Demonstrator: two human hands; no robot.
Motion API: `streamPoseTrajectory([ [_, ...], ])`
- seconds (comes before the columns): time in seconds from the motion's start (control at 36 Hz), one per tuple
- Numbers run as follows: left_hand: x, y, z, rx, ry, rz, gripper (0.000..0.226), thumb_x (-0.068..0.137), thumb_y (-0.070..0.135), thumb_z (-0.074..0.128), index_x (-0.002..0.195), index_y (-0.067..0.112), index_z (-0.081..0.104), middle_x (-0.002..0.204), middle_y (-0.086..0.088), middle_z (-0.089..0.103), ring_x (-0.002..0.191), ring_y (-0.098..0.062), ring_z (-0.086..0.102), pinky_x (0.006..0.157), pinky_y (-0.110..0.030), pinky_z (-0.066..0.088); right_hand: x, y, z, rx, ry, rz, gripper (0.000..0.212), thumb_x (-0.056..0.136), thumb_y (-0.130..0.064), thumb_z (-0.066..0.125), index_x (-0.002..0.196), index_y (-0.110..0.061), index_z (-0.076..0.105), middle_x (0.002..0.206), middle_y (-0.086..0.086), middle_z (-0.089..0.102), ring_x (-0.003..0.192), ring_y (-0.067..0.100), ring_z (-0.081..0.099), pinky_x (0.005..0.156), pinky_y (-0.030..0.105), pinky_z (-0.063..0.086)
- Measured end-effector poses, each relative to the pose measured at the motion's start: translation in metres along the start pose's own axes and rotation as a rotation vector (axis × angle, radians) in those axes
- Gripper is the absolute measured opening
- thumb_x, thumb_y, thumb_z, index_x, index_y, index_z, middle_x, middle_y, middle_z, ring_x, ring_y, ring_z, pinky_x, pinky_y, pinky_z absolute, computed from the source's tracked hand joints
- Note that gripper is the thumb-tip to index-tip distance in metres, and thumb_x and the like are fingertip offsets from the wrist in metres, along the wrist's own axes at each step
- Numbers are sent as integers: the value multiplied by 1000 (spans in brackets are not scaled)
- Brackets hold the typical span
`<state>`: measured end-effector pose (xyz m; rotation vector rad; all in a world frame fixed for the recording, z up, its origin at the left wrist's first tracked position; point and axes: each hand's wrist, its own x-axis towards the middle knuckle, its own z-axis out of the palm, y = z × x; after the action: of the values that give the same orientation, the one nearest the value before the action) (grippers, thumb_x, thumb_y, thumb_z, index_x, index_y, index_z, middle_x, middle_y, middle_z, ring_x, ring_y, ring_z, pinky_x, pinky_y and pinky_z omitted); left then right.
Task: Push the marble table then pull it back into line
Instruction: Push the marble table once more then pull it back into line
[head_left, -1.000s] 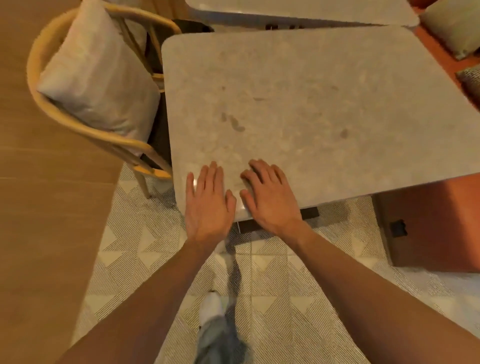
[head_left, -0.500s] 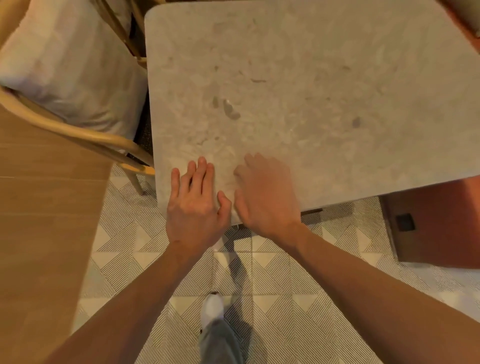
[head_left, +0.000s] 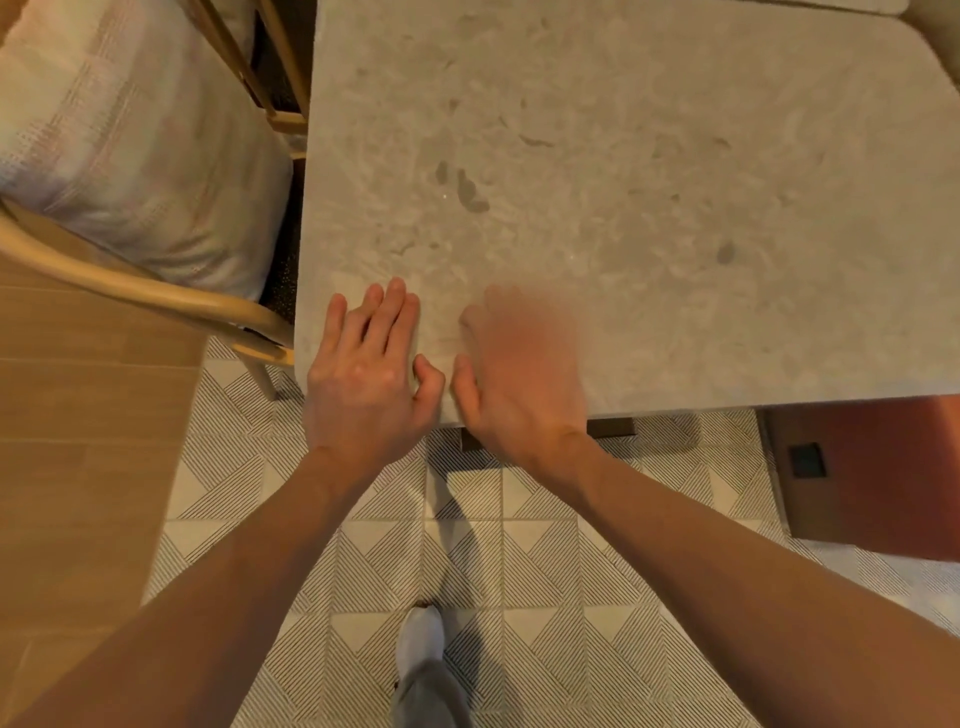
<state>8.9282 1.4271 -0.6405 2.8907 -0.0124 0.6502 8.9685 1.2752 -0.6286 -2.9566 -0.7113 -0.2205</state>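
The marble table (head_left: 649, 182) is a pale grey-beige slab with rounded corners that fills the upper right of the head view. My left hand (head_left: 363, 379) lies flat on its near-left corner, fingers together and pointing away from me, thumb bent at the near edge. My right hand (head_left: 519, 374) lies palm down right beside it on the same edge and is blurred by motion. Neither hand holds anything. A dark part of the table's base (head_left: 610, 427) shows under the near edge.
A wooden armchair (head_left: 156, 296) with a pale cushion (head_left: 130, 156) stands tight against the table's left side. An orange-brown block (head_left: 872, 467) sits on the floor at the right. My white-shoed foot (head_left: 421, 644) stands on a patterned rug (head_left: 519, 545); wood floor (head_left: 78, 467) lies left.
The view has closed in on the table and the second table behind it has mostly left the frame. Both hands stay on the near edge; the right one has turned blurry.
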Motion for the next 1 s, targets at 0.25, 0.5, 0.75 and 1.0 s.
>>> streamPoseTrajectory([
  [0.25,13,-15,7,-11,24,47,50,90,21,51,132,-5,61,141,-21,58,130,-37,56,112,-57,37,16,-6,2,-9,-9,27,43,93,-43,42,125,-18,57,140,11,56,128,30,46,106,47,31],
  [0.5,14,-20,7,-40,-43,48,52,91,23,49,134,-5,59,143,-22,56,133,-38,53,115,-56,33,17,-9,6,-8,11,39,43,92,-42,46,126,-17,57,140,10,56,130,30,48,107,47,32],
  [0.75,20,-10,-14,85,-351,40,56,94,27,35,139,-4,46,148,-25,47,131,-42,45,117,-54,25,12,-11,-16,73,-118,69,46,99,-43,36,137,-20,48,151,7,44,141,28,37,116,43,24],
  [1.0,52,27,-61,-24,-816,-83,45,96,30,55,133,5,51,140,-19,46,127,-39,41,102,-48,40,-42,55,-103,148,-447,123,49,103,-39,40,144,-12,41,147,9,45,132,29,45,109,46,37],
])
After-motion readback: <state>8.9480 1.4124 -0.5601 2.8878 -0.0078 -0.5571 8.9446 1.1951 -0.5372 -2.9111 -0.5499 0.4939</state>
